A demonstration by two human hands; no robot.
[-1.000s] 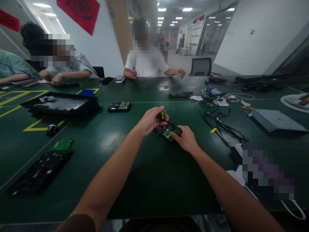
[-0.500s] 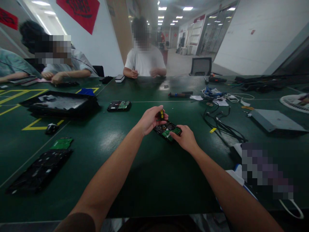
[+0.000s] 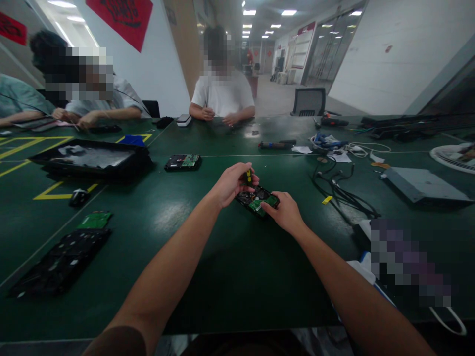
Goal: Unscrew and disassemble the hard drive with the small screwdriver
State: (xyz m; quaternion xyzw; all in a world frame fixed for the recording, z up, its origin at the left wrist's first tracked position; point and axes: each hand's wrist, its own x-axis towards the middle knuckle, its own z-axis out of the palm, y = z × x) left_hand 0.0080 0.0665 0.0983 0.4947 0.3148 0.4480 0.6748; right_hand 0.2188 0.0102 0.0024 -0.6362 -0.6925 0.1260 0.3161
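Note:
A hard drive with a green circuit board facing up lies on the green table in front of me. My left hand is closed round the yellow and black handle of a screwdriver, held upright over the far left end of the drive. The screwdriver's tip is too small to make out. With thumb on the board and fingers along the edge, my right hand grips the drive's right end.
Another hard drive lies further back. Black drive casings and a loose green board are at left, near a black tray. Cables and a grey metal box lie right. Co-workers sit across the table.
My hands, the screwdriver and the drive stay almost in place. Across the table, a co-worker's hands have shifted slightly.

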